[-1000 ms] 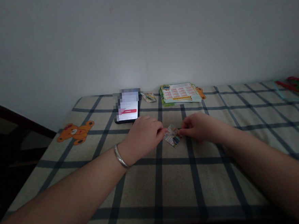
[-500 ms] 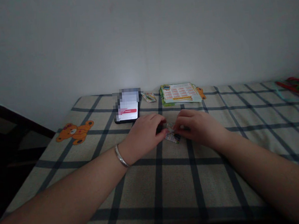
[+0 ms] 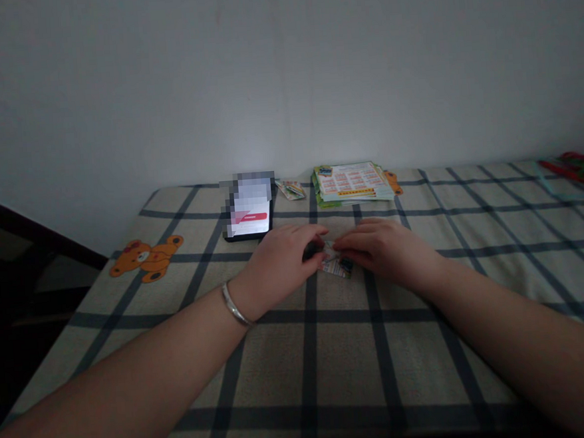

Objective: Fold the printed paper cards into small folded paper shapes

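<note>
A small folded printed paper (image 3: 336, 267) lies on the checked cloth between my hands. My left hand (image 3: 285, 259), with a silver bangle at the wrist, has its thumb and fingers closed on the paper's left side. From the right, my right hand (image 3: 386, 246) pinches the same paper with thumb and fingertips. The fingers hide part of its upper portion. Behind my left hand a phone (image 3: 250, 208) lies with its screen lit. Another folded paper piece (image 3: 290, 190) is just right of the phone, and a stack of printed sheets (image 3: 354, 182) lies further right.
The blue-striped cloth (image 3: 283, 380) covers the table up to the pale wall (image 3: 282, 79). A bear figure (image 3: 147, 259) is at the left, and another orange one (image 3: 393, 182) shows beside the stack. Red and green items (image 3: 578, 169) lie at the far right.
My right hand's fingertips have shifted slightly left over the paper. My left hand has moved very little, and the paper's lower edge sits slightly higher.
</note>
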Demonstrator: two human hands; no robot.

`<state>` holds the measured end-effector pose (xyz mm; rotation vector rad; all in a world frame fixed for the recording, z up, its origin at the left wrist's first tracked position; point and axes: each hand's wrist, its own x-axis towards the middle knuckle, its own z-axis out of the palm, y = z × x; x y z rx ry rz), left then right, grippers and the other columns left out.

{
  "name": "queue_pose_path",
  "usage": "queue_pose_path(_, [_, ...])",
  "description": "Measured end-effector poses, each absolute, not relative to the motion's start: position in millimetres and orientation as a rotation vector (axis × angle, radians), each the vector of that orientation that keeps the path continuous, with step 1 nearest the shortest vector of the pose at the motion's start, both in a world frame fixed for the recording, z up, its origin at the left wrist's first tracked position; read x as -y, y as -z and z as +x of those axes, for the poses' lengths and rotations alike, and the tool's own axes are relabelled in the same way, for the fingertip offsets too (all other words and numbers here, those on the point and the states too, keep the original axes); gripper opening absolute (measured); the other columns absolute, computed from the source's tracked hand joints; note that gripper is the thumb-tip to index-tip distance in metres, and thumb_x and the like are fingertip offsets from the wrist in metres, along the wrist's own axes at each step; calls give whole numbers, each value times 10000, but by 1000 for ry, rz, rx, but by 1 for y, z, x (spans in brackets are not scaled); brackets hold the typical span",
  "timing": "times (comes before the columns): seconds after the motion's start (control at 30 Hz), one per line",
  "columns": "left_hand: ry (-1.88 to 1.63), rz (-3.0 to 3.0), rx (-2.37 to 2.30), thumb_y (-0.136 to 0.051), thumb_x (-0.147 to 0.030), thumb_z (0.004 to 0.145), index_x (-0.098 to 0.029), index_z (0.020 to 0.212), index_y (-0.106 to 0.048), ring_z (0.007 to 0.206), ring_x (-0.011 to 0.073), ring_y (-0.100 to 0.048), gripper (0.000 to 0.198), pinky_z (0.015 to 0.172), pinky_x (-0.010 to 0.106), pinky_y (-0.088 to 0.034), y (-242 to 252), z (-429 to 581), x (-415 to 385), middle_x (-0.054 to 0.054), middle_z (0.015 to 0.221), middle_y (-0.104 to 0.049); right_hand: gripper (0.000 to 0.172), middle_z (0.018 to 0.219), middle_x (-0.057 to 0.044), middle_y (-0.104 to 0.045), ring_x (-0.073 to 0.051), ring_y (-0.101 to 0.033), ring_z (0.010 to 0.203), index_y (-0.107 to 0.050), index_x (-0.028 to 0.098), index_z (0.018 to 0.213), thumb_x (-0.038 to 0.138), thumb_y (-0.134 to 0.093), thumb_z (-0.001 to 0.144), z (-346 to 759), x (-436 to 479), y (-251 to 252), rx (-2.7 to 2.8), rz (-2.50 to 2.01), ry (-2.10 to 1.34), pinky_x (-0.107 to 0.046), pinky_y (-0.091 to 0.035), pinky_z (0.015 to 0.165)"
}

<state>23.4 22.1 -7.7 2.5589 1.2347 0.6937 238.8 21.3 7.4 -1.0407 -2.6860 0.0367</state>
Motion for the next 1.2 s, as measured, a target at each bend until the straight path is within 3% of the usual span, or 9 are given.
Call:
queue_pose_path(0.4, [-667, 2576, -1227, -623, -210, 831, -179, 1152, -606, 990, 191, -625, 323, 879, 338, -496, 7, 24, -22, 43, 1100, -681, 216, 1089, -55, -711, -184, -635, 991, -719, 188, 1041, 172, -553, 905, 241, -26, -1, 2620, -952, -161, -331, -490, 899])
queue_pose_path(0.6, [-634, 2634, -1182, -575, -196, 851, -178, 1127, -604, 1006, 197, -608, 278, 881, 346, -484, 7, 24, -22, 54, 1089, -667, 222, 1063, -55, -702, -172, -630, 955, -719, 202, 1054, 170, -561, 902, 242, -29, 0, 2607, -940, -208, -307, -484, 869])
queue_pose_path(0.83, [-527, 2710, -1164, -575, -200, 869, -184, 933, -657, 925, 188, -602, 105, 836, 326, -479, 1, 23, -20, 36, 955, -662, 230, 946, -62, -677, -170, -608, 863, -731, 213, 1036, 171, -547, 904, 239, -27, -4, 2653, -1046, -179, -291, -471, 775])
queue_pose_path(1.2, [-353, 3072, -1029, -533, -142, 902, -173, 991, -688, 1022, 233, -589, 181, 898, 393, -493, -7, 23, -12, 72, 1009, -677, 186, 936, -42, -664, -161, -599, 853, -722, 205, 980, 193, -556, 898, 241, -27, -2, 2614, -1104, -189, -280, -459, 766])
